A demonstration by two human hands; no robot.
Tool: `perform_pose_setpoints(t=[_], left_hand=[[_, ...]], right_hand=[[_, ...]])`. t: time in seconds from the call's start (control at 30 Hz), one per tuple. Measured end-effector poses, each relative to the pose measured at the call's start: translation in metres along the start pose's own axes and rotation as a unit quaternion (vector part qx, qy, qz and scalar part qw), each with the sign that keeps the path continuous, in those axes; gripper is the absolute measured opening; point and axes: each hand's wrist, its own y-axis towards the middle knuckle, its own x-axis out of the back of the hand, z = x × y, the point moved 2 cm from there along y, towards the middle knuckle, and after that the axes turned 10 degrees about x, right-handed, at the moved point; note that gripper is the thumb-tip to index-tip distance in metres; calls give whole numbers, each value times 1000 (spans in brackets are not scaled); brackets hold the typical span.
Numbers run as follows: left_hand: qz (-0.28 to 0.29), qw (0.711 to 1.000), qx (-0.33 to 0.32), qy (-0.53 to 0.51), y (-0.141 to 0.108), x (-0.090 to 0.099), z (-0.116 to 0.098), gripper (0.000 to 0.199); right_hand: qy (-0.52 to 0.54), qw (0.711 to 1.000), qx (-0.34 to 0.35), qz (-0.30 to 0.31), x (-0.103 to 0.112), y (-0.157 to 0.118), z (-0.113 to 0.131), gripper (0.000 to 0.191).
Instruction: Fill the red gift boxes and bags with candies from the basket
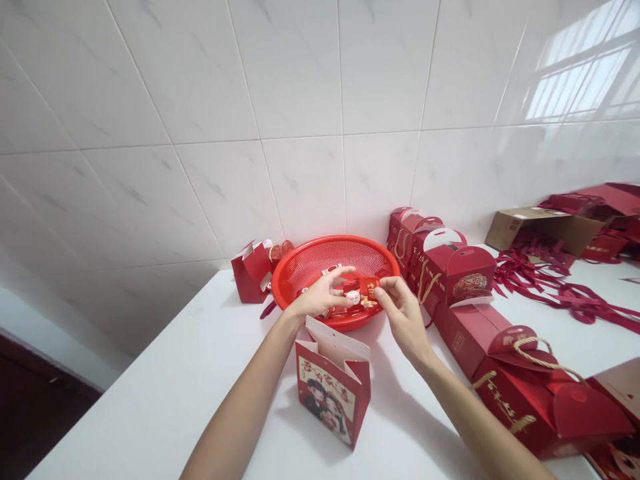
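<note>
Over the red plastic basket, both hands are at work among small wrapped sweets. My left hand reaches in from the left, its fingers and thumb spread apart around red-wrapped pieces and a round white one. Between thumb and fingers, my right hand pinches a red packet with gold print at the basket's right side. Just in front of the basket stands an upright red gift box with its top open and a printed picture of a couple on the front.
Closed red gift boxes with rope handles line the right side. Behind the basket's left edge stands another small red box. Dark red ribbons and a cardboard carton lie far right. A tiled wall borders the white table.
</note>
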Motion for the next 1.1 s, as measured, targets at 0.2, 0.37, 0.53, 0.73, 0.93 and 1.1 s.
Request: perform_pose_setpoints(t=[0.2, 0.37, 0.53, 0.73, 0.93, 1.1], left_hand=[[-88, 995, -13, -35, -1, -1, -5, 69], [-131, 988, -39, -64, 5, 2, 0, 65], [-99, 993, -33, -62, 6, 6, 2, 56], [-117, 979, 7, 166, 2, 31, 7, 48], [-107, 901, 118, 405, 1, 33, 19, 10], [-158, 868, 128, 453, 1, 24, 23, 38]], right_hand=[[-4, 999, -19, 26, -17, 25, -5, 22], [-34, 998, -11, 51, -30, 29, -11, 21], [-46, 995, -22, 86, -31, 21, -18, 25], [-49, 996, -10, 69, -25, 6, -12, 27], [-127, 986, 7, 109, -26, -14, -6, 21], [-165, 979, 7, 120, -27, -18, -11, 16]])
